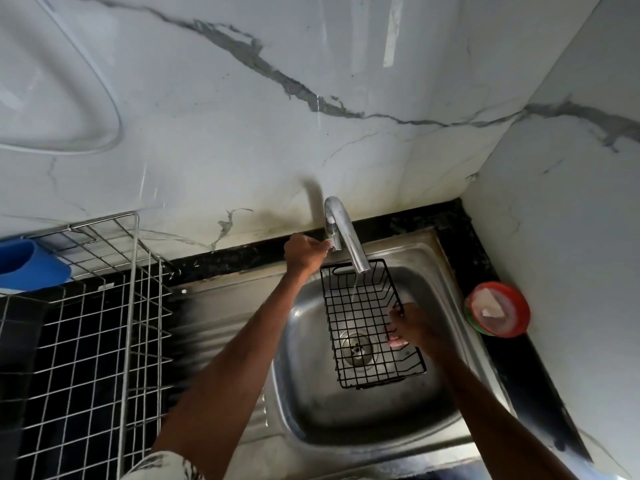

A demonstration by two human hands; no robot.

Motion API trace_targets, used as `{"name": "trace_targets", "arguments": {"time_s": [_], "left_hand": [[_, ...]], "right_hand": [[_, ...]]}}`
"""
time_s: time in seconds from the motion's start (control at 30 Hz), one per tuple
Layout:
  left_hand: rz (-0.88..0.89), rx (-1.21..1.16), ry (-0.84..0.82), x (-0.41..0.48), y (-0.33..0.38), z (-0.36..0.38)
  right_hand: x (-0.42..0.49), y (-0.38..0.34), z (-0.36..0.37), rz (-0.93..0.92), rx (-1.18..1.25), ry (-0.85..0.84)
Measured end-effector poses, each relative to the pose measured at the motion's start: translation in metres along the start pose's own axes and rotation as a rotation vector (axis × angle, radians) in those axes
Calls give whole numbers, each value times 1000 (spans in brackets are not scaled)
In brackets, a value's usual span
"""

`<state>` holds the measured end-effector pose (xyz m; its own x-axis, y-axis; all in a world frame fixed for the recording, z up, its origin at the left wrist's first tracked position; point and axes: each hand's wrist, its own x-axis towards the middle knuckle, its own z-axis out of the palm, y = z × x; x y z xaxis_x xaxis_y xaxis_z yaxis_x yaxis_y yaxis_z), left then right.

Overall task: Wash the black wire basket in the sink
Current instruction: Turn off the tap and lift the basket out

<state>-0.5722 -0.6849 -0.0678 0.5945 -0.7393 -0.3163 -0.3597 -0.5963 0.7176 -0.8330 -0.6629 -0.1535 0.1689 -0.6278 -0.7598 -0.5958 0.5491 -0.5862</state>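
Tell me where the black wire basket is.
Head view, right of centre: the black wire basket is in the steel sink under the running tap, over the drain, its right rim gripped by the right hand.

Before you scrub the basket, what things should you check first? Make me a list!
1. Water on: ok, a thin stream falls from the faucet.
2. Stream lands on the black wire basket: ok, at its far end.
3. Basket held firmly: ok, the right hand grips its right rim.
4. Flow can be adjusted: ok, the left hand holds the tap handle.
5. The drain in the sink runs freely: cannot tell.
6. Scrubber ready: not ok, neither hand holds one.
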Motion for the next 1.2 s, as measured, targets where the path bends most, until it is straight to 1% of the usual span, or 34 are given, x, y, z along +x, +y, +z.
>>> {"name": "trace_targets", "arguments": {"time_s": [0.07,0.23,0.27,0.33,0.4,0.47,0.5,0.57,0.6,0.63,0.67,0.7,0.73,0.77,0.83,0.9,0.97,1.03,1.07,1.1,1.13,1.17,1.2], "left_hand": [[8,-8,19,-4,8,1],[122,6,28,-13,16,8],[139,8,14,-13,16,8],[128,-40,-72,-14,12,3],[113,-85,-164,-21,3,-5],[121,-110,-158,-35,-19,-16],[115,-140,-112,-44,-35,-20],[-6,-210,-22,-64,-65,-27],[-117,-262,-13,-76,-77,-31],[-259,-366,-48,-88,-87,-33],[-406,-522,-133,-104,-95,-34],[-515,-670,-252,-120,-101,-34],[-590,-783,-374,-138,-105,-34],[-627,-904,-477,-156,-108,-33],[-609,-1192,-591,-182,-108,-29],[-531,-1379,-595,-199,-100,-27],[-475,-1513,-567,-210,-96,-28],[-453,-1501,-480,-216,-95,-28],[-460,-1469,-466,-218,-96,-27],[-467,-1430,-459,-223,-95,-29],[-442,-1423,-486,-225,-92,-29],[-431,-1395,-532,-230,-87,-32],[-434,-1385,-580,-233,-82,-34]], "right_hand": [[1,0,-1,-3,-1,3],[-6,-5,-3,-15,7,-5],[-9,-7,-3,-7,26,-11],[-13,-10,-2,-9,32,-17],[-17,-13,-3,-10,31,-27],[-29,-17,-3,-6,46,-67],[-36,-18,-3,-5,55,-101],[-46,-17,-2,9,60,-187],[-56,-16,-1,7,58,-235],[-63,-15,0,-4,52,-283],[-70,-14,2,-13,45,-327],[-76,-13,4,-36,43,-364],[-83,-16,5,-41,37,-392],[-91,-17,7,-55,9,-421],[-107,-22,13,-40,-46,-487],[-118,-28,21,-25,41,-611],[-147,-38,24,-24,103,-629],[-173,-38,22,-27,195,-607],[-181,-36,21,-50,240,-557],[-191,-34,20,-97,280,-469],[-200,-34,20,-174,316,-421],[-210,-35,21,-219,340,-440],[-223,-40,23,-257,360,-525]]}}
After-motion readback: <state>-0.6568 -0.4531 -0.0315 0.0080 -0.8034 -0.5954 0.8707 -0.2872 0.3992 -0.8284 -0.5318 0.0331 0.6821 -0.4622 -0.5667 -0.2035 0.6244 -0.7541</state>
